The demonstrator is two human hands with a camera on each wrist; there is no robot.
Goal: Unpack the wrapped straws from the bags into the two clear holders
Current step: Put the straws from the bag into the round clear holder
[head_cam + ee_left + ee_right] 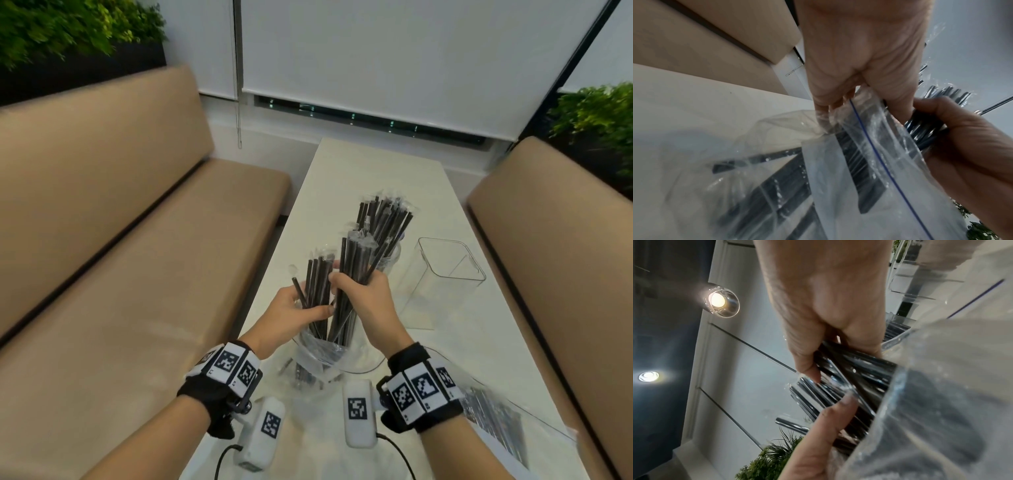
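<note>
Tan sofas [113, 219] flank the white bench [346, 178], on which an empty clear holder [445, 274] is set beside a second holder [390, 257] largely screened by the wrapped straws [383, 219] standing in it. Fingers of the left hand [284, 315] and right hand [368, 298] are clamped on separate straw bundles [346, 284] held upright in the open bag [325, 359]. Another bag [493, 411] at the right edge is blurred and cut off.
</note>
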